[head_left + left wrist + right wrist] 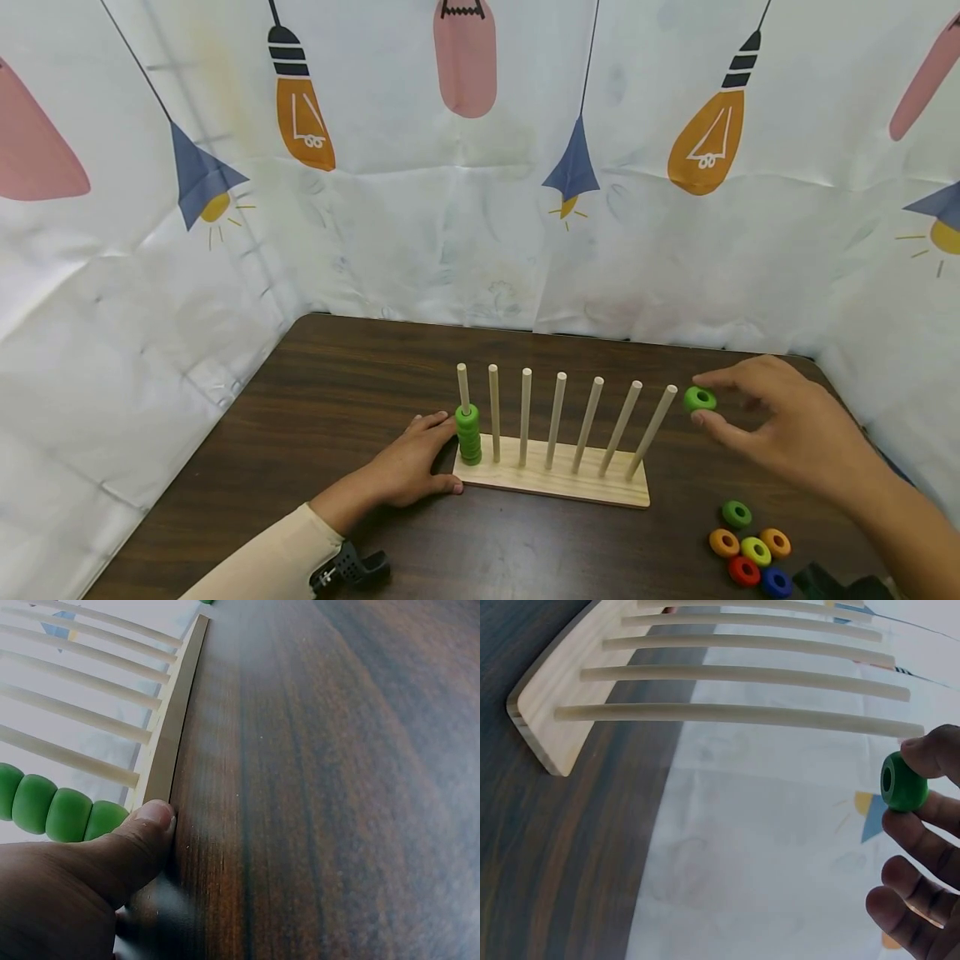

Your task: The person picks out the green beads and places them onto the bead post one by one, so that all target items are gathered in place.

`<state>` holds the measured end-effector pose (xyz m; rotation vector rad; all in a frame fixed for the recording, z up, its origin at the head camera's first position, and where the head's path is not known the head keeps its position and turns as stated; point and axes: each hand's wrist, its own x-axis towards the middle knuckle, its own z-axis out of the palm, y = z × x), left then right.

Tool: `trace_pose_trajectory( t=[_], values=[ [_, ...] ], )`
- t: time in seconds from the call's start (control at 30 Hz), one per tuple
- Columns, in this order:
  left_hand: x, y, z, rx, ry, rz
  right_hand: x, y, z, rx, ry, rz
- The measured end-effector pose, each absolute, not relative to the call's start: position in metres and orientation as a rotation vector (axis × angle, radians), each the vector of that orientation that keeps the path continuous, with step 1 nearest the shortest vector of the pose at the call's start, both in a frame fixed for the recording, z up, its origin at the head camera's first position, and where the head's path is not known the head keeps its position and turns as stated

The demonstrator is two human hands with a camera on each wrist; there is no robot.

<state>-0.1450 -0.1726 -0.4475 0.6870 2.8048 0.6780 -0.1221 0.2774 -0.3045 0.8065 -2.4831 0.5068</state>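
A wooden peg stand (pixel 551 473) with several upright pegs rests on the table. Green beads (pixel 468 437) are stacked on its leftmost peg; the other pegs are bare. My left hand (pixel 408 462) holds the stand's left end, its thumb (pixel 154 817) against the front edge and the fingers round toward the back. Up beside the top of the rightmost peg, my right hand (pixel 783 417) pinches a green bead (pixel 910 785) between thumb and fingers. The bead's hole faces the pegs in the right wrist view, and it is apart from the peg tip.
Loose beads lie in a group at the right front of the dark wooden table (pixel 360 367): a green one (pixel 728 518), two orange, a yellow-green, a red (pixel 734 568) and a blue one. A white printed cloth (pixel 465 250) hangs behind and at the sides.
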Motion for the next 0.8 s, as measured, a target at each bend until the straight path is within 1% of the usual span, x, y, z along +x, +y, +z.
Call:
trace_pose_trajectory(
  t=[0.8],
  values=[
    [-0.145, -0.172, -0.446, 0.688, 2.803, 0.691, -0.133, 0.268, -0.284, 0.958, -2.376, 0.536]
  ],
)
